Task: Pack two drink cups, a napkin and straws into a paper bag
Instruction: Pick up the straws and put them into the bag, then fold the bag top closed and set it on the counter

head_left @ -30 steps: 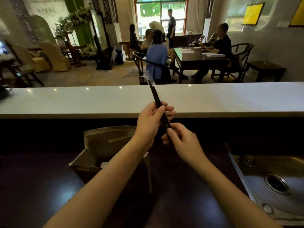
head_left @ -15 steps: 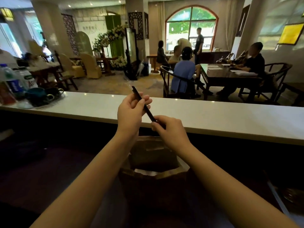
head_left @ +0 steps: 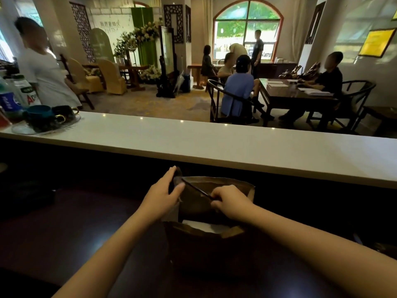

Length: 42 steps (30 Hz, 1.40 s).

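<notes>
A brown paper bag point(head_left: 206, 239) stands open on the dark lower counter in front of me. Something white, perhaps a napkin point(head_left: 204, 226), shows inside near its front wall. A dark thin straw point(head_left: 196, 188) slants across the bag's mouth. My right hand point(head_left: 229, 201) pinches the straw's lower end over the opening. My left hand point(head_left: 165, 190) is at the bag's left rim, thumb by the straw's upper end; whether it grips the rim or the straw is unclear. No drink cups are visible; the bag's inside is mostly dark.
A white raised counter point(head_left: 214, 143) runs across just behind the bag. At its left end a glass tray point(head_left: 32, 130) carries dark mugs point(head_left: 43, 117), with bottles point(head_left: 19, 93) behind. A person in white point(head_left: 47, 76) stands beyond the counter at left; more people sit at tables farther back.
Both hands have come down from above the white counter to the bag's mouth, carrying the straw with them. The view has shifted left, so the bag now sits centred below me.
</notes>
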### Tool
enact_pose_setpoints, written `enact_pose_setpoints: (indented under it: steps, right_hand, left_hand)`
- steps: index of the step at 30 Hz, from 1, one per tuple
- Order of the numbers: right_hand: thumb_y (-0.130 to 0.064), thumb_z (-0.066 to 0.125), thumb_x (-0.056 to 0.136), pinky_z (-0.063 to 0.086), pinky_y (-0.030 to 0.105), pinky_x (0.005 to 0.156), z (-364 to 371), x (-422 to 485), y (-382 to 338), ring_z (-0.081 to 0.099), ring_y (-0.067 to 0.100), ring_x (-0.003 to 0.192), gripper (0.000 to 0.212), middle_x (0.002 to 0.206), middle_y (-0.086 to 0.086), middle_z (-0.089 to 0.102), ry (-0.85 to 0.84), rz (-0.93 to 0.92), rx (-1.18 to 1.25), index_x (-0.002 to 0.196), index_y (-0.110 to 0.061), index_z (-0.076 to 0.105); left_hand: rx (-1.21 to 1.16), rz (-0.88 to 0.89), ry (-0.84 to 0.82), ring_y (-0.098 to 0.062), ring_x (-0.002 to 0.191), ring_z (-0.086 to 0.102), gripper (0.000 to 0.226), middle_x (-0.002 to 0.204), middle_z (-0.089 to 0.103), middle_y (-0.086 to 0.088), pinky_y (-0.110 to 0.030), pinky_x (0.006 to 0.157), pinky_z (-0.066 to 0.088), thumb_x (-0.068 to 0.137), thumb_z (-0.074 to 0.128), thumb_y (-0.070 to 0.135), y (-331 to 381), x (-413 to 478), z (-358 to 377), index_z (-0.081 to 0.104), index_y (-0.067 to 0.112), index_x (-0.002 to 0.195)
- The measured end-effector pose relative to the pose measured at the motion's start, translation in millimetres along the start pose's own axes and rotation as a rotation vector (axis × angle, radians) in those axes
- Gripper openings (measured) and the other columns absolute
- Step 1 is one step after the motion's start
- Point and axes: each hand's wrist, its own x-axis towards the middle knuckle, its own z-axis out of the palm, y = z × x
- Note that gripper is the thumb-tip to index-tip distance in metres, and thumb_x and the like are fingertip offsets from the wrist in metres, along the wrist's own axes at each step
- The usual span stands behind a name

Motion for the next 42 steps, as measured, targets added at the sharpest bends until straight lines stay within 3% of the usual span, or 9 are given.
enact_pose_setpoints:
  steps: [3, 6, 11, 19, 28, 30, 35, 38, 42]
  right_hand:
    - [-0.017, 0.059, 0.087, 0.048, 0.024, 0.062, 19.9, -1.0, 6.8, 0.061, 0.016, 0.079, 0.015, 0.095, 0.005, 0.066, -0.109, 0.034, -0.142, 0.100, -0.013, 0.064]
    - [-0.013, 0.058, 0.086, 0.051, 0.030, 0.068, 40.4, -3.4, 11.4, 0.063, 0.023, 0.087, 0.017, 0.101, 0.010, 0.066, -0.208, 0.046, -0.284, 0.102, -0.009, 0.064]
    - [-0.010, 0.052, 0.089, 0.048, 0.032, 0.074, 58.5, -0.3, 15.4, 0.061, 0.028, 0.095, 0.021, 0.109, 0.013, 0.062, -0.329, -0.012, -0.415, 0.108, -0.008, 0.061]
    - [-0.012, 0.050, 0.091, 0.042, 0.034, 0.095, 76.3, 14.8, 19.1, 0.051, 0.029, 0.116, 0.033, 0.129, 0.014, 0.051, -0.363, -0.063, -0.403, 0.124, -0.009, 0.051]
    - [-0.026, 0.067, 0.081, 0.035, 0.033, 0.106, 61.7, 16.5, 30.4, 0.040, 0.026, 0.129, 0.073, 0.144, 0.010, 0.037, -0.511, -0.003, -0.234, 0.142, -0.016, 0.028]
    - [-0.030, 0.067, 0.082, 0.027, 0.033, 0.111, 51.0, 16.0, 31.5, 0.031, 0.026, 0.136, 0.083, 0.151, 0.011, 0.027, -0.569, -0.013, -0.252, 0.147, -0.016, 0.016]
    - [-0.040, 0.068, 0.079, 0.021, 0.042, 0.117, 6.4, 7.5, 29.9, 0.018, 0.025, 0.142, 0.096, 0.157, 0.007, 0.013, -0.584, -0.023, -0.230, 0.148, -0.021, 0.004]
    - [-0.048, 0.067, 0.077, 0.020, 0.041, 0.117, -25.8, -4.4, 28.0, 0.017, 0.021, 0.143, 0.096, 0.157, 0.002, 0.012, -0.520, -0.036, -0.214, 0.148, -0.025, 0.006]
    - [-0.054, 0.059, 0.078, 0.035, 0.024, 0.103, -57.7, -32.0, 32.0, 0.037, 0.009, 0.129, 0.071, 0.144, -0.007, 0.038, -0.292, -0.084, -0.094, 0.139, -0.030, 0.032]
  left_hand:
    - [0.107, 0.019, -0.236, -0.016, 0.143, 0.006, 0.085, 0.157, 0.002, -0.002, -0.033, 0.115, 0.016, 0.085, 0.060, 0.028, -10.5, -3.2, 4.8, -0.002, 0.023, 0.144]
    - [0.163, 0.014, -0.360, -0.017, 0.143, -0.002, 0.095, 0.156, -0.013, -0.003, -0.029, 0.114, 0.013, 0.082, 0.063, 0.015, -14.8, -3.5, 6.6, -0.009, 0.021, 0.143]
    - [0.190, 0.068, -0.378, -0.018, 0.143, 0.003, 0.092, 0.154, -0.020, 0.002, -0.016, 0.099, 0.020, 0.084, 0.057, 0.004, -20.3, -5.1, 7.1, -0.011, 0.023, 0.143]
    - [0.196, 0.209, -0.396, -0.004, 0.135, -0.013, 0.098, 0.140, -0.036, 0.017, -0.020, 0.108, 0.017, 0.082, 0.064, 0.015, -15.0, -12.3, 11.8, -0.012, 0.026, 0.143]
    - [0.134, 0.191, -0.450, -0.003, 0.131, 0.016, 0.105, 0.141, -0.032, 0.020, 0.000, 0.078, 0.035, 0.077, 0.070, 0.022, -19.2, -5.3, 7.9, -0.012, 0.029, 0.142]
    - [0.122, 0.192, -0.468, -0.011, 0.136, 0.018, 0.106, 0.142, -0.031, 0.020, -0.008, 0.087, 0.038, 0.077, 0.071, 0.023, -20.4, -3.1, 5.3, -0.012, 0.030, 0.142]
    - [0.068, 0.195, -0.466, -0.001, 0.133, -0.003, 0.102, 0.149, -0.027, 0.013, -0.019, 0.106, 0.019, 0.077, 0.069, 0.035, -23.9, -0.5, -3.5, -0.010, 0.033, 0.142]
    - [-0.147, 0.115, -0.467, -0.002, 0.136, 0.005, 0.091, 0.148, -0.018, 0.020, -0.022, 0.110, 0.018, 0.075, 0.060, 0.049, -29.4, -10.1, -11.4, -0.007, 0.048, 0.136]
    - [-0.499, 0.005, -0.498, 0.001, 0.136, 0.022, 0.084, 0.152, 0.012, 0.013, -0.007, 0.101, 0.030, 0.074, 0.060, 0.032, -48.8, -39.1, -19.8, 0.004, 0.047, 0.135]
